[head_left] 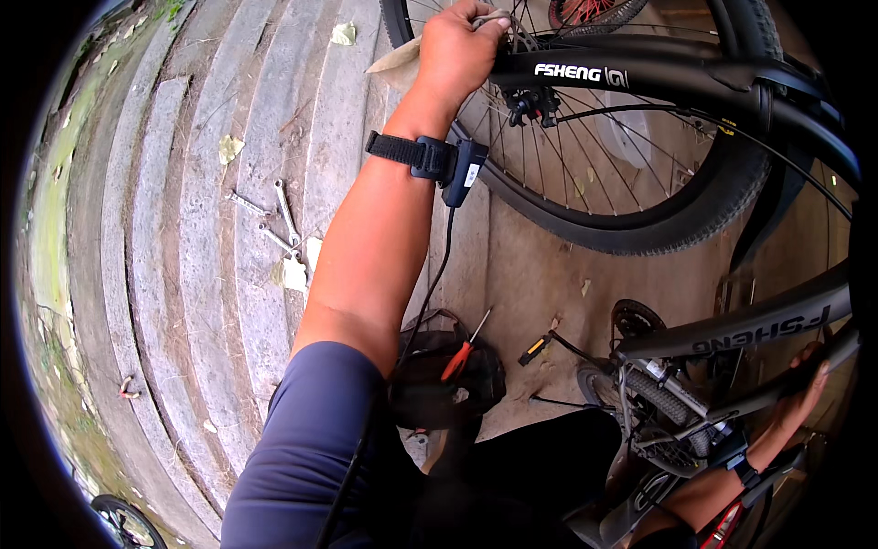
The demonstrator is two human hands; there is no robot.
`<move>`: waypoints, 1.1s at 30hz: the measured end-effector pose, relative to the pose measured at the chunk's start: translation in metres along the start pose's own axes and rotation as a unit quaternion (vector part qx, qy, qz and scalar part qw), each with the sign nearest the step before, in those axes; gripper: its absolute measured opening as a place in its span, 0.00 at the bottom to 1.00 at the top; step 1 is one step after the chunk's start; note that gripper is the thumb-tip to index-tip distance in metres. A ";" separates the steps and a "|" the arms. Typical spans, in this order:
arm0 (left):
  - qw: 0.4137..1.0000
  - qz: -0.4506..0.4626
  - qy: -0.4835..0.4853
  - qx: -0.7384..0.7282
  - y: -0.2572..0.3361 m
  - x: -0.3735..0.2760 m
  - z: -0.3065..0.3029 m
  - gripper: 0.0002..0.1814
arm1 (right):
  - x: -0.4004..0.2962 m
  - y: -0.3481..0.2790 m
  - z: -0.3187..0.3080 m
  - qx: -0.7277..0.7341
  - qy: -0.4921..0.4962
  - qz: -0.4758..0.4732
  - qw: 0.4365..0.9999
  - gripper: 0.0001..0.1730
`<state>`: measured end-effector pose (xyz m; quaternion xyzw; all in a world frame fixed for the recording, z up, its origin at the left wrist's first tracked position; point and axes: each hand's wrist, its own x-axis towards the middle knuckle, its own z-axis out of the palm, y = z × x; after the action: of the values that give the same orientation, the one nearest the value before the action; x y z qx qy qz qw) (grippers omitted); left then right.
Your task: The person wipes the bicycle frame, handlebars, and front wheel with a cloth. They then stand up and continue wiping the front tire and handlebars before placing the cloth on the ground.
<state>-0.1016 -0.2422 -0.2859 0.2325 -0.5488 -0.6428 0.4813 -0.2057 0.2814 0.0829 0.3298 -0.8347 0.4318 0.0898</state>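
Observation:
At the top, my left hand (463, 44) pinches a greyish cloth (398, 63) against the hub area of a bicycle's front wheel, beside the lower end of the black fork (576, 71). Part of the hub lies behind the fingers. Just below the fork end sits a disc brake caliper (531, 105), with its cable running off to the right. The spoked wheel's tyre (617, 233) curves underneath. Over at the right edge, my right hand (799, 388) is wrapped around a dark tube of the bicycle frame (754, 326); some of its fingers are hidden.
Several wrenches (285, 213) lie on the concrete steps (267, 137) to the left. A red-handled screwdriver (457, 360) rests on a black bag (487, 384). Nearby on the floor is a yellow-and-black tool (534, 350). Another bicycle wheel (658, 398) stands at lower right.

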 end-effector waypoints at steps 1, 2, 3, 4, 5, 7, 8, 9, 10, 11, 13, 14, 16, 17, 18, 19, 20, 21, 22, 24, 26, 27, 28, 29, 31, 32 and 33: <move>0.999 0.030 -0.010 0.025 0.001 -0.002 0.000 0.11 | 0.000 -0.001 0.002 0.001 0.005 0.001 1.000 0.26; 0.997 0.051 -0.020 0.058 -0.001 -0.002 -0.001 0.11 | 0.001 0.000 0.001 -0.002 -0.001 0.001 1.000 0.25; 0.991 0.060 -0.059 0.100 0.003 0.000 -0.003 0.11 | 0.001 0.000 -0.001 -0.005 -0.004 0.002 1.000 0.25; 0.983 0.068 -0.098 0.141 0.007 0.003 -0.007 0.11 | 0.001 0.000 -0.003 -0.009 -0.007 0.003 1.000 0.25; 0.971 0.077 -0.136 0.182 0.011 0.005 -0.009 0.11 | -0.001 -0.001 -0.004 -0.017 -0.014 -0.002 1.000 0.25; 0.989 0.028 -0.105 0.101 0.011 0.010 -0.013 0.12 | -0.002 -0.004 0.000 -0.023 -0.024 -0.011 0.999 0.25; 0.997 -0.010 -0.077 0.029 0.007 0.011 -0.012 0.12 | -0.001 -0.004 0.002 -0.023 -0.025 -0.015 0.999 0.25; 0.996 -0.051 -0.048 -0.046 0.006 0.008 -0.012 0.12 | 0.000 -0.004 0.003 -0.023 -0.021 -0.015 0.999 0.25; 0.999 -0.027 -0.028 0.015 0.007 0.004 -0.007 0.12 | 0.000 -0.004 0.005 -0.023 -0.016 -0.014 1.000 0.25; 0.998 0.014 -0.034 0.050 0.004 0.000 -0.005 0.12 | 0.000 -0.003 0.005 -0.023 -0.006 -0.011 1.000 0.25; 0.987 0.100 -0.045 0.120 0.000 0.000 -0.003 0.12 | 0.001 -0.001 0.004 -0.021 0.017 -0.009 1.000 0.26; 0.973 0.106 -0.097 0.178 -0.002 0.003 -0.010 0.12 | 0.002 0.000 0.001 -0.020 0.004 -0.011 1.000 0.26; 0.962 0.098 -0.108 0.232 0.008 0.013 -0.022 0.12 | 0.000 0.001 -0.003 -0.015 -0.019 -0.009 1.000 0.27; 0.955 0.093 -0.113 0.259 0.013 0.018 -0.025 0.11 | -0.001 0.003 -0.003 -0.014 -0.002 0.000 1.000 0.28; 0.985 -0.010 -0.024 0.170 0.016 0.016 -0.026 0.12 | -0.003 -0.001 0.004 -0.014 0.014 0.006 1.000 0.29; 0.990 -0.007 -0.029 0.139 0.015 0.015 -0.024 0.12 | -0.004 -0.003 0.008 -0.014 0.030 0.012 0.999 0.30; 0.994 -0.005 -0.033 0.108 0.013 0.014 -0.020 0.12 | -0.003 -0.003 0.008 -0.018 0.031 0.008 0.999 0.30; 0.996 -0.004 -0.036 0.077 0.009 0.011 -0.018 0.12 | -0.002 -0.002 0.009 -0.023 0.029 0.002 0.999 0.31; 0.990 0.032 -0.063 0.118 0.012 0.002 -0.015 0.13 | -0.001 -0.001 0.009 -0.028 0.028 -0.004 0.999 0.31; 0.967 0.145 -0.068 0.198 -0.004 -0.003 -0.014 0.11 | 0.000 -0.001 0.007 -0.025 0.019 0.001 1.000 0.33; 0.931 0.186 -0.035 0.311 -0.006 -0.002 -0.020 0.10 | 0.001 -0.001 0.005 -0.027 0.000 -0.001 1.000 0.34; 0.920 0.182 -0.004 0.347 -0.001 -0.002 -0.019 0.10 | 0.001 -0.002 0.003 -0.030 -0.012 -0.006 0.999 0.34; 0.907 0.178 0.028 0.382 0.005 -0.002 -0.018 0.10 | 0.000 -0.002 0.003 -0.033 -0.014 -0.010 0.999 0.35; 0.940 0.148 -0.008 0.307 0.010 -0.003 -0.017 0.11 | -0.001 -0.002 0.003 -0.035 -0.017 -0.013 0.999 0.35; 0.983 0.082 -0.076 0.148 0.015 -0.009 -0.014 0.11 | -0.002 -0.002 0.007 -0.041 -0.004 -0.017 0.999 0.36; 0.963 0.182 -0.112 0.162 0.016 -0.010 -0.010 0.10 | -0.002 -0.002 0.008 -0.041 -0.004 -0.017 0.999 0.36; 0.955 0.188 -0.089 0.211 0.013 -0.009 -0.012 0.10 | 0.000 -0.003 0.009 -0.038 -0.004 -0.019 0.999 0.35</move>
<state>-0.0832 -0.2392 -0.2790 0.1633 -0.7463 -0.4280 0.4829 -0.2025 0.2738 0.0793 0.3439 -0.8446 0.3962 0.1070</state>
